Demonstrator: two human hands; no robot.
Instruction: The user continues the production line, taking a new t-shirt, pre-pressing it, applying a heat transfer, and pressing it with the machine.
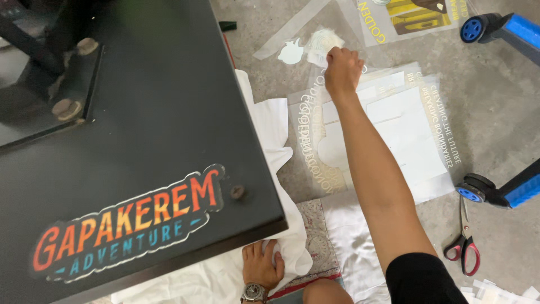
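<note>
My right hand reaches far forward over the concrete floor and is closed on a small clear film piece with a pale print. My left hand, with a wristwatch, presses on white fabric at the lower edge of a black press plate. The fabric hangs out from under that plate. Under my right forearm lie several large clear transfer sheets with gold lettering and white shapes.
The black plate carries a colourful sticker and fills the left half of the view. Red-handled scissors lie at the right. Blue wheeled legs stand on the right. Another printed sheet lies at the top.
</note>
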